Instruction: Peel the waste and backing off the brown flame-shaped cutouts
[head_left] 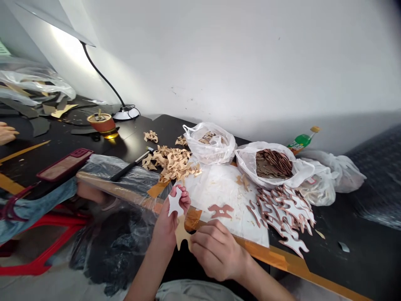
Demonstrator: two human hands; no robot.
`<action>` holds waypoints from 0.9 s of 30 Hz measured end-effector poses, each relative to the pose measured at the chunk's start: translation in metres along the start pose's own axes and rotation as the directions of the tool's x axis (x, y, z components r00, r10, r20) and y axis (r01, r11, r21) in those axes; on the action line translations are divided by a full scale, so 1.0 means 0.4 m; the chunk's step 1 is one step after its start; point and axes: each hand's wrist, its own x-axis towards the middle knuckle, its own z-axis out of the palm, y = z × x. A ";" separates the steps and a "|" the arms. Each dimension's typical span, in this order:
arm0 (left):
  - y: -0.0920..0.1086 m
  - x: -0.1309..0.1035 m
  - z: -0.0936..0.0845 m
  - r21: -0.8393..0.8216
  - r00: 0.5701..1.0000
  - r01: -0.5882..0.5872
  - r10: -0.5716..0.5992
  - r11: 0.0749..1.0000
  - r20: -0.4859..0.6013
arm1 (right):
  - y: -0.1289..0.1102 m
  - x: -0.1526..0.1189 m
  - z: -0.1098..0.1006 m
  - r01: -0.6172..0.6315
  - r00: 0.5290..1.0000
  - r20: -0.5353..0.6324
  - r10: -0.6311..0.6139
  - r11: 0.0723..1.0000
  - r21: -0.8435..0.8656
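Note:
My left hand [169, 223] is closed around a white cut-out piece [175, 202] with curved, pronged edges. Just below it hangs a tan piece [181, 232] of similar outline, whose lower edge my right hand [216, 249] pinches. The two pieces meet near my left palm; whether they are still joined there, I cannot tell. Beyond my right hand, a brownish-pink cut-out piece [221, 211] with a small white label lies on white paper [205, 186]. Many white-faced pieces [288, 209] with pinkish edges are heaped to the right.
Curled tan scraps [173, 162] are piled behind my left hand. Two plastic bags, one with scraps [209, 150] and one with brown pieces [272, 163], stand at the back. A phone [65, 164], a lamp [125, 113] and another person's hand [8, 133] are at left.

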 end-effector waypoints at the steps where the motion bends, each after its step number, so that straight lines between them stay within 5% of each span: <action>1: 0.014 0.001 -0.002 -0.034 1.000 0.012 -0.012 0.999 -0.001 | 0.000 0.006 0.001 0.011 1.000 0.001 -0.011 1.000 0.006; 5: 0.079 0.007 -0.004 -0.235 0.996 0.039 -0.056 0.971 -0.067 | 0.002 0.026 0.006 0.096 0.995 0.026 -0.096 0.995 0.020; 9: 0.134 0.027 -0.032 -0.251 0.975 -0.152 0.104 0.956 -0.198 | 0.085 0.062 0.040 0.138 0.990 0.027 -0.139 0.989 0.056; 12: 0.145 0.039 -0.066 -0.096 0.923 -0.330 0.300 0.939 -0.240 | 0.222 0.122 0.100 -0.112 0.993 0.055 0.107 0.989 0.096; 15: 0.131 0.037 -0.083 0.002 0.918 -0.354 0.348 0.935 -0.192 | 0.372 0.191 0.171 -0.457 0.852 0.282 0.441 0.889 -0.008; 19: 0.099 0.021 -0.068 0.006 0.931 -0.323 0.319 0.946 -0.180 | 0.493 0.225 0.232 -0.498 0.792 0.368 0.488 0.864 -0.074; 23: 0.073 0.010 -0.042 0.000 0.951 -0.279 0.277 0.960 -0.138 | 0.513 0.186 0.232 -0.544 0.790 0.264 0.553 0.831 -0.111; 27: 0.053 0.011 -0.017 0.034 0.962 -0.252 0.255 0.967 -0.100 | 0.483 0.137 0.176 -0.597 0.793 0.097 0.601 0.799 -0.073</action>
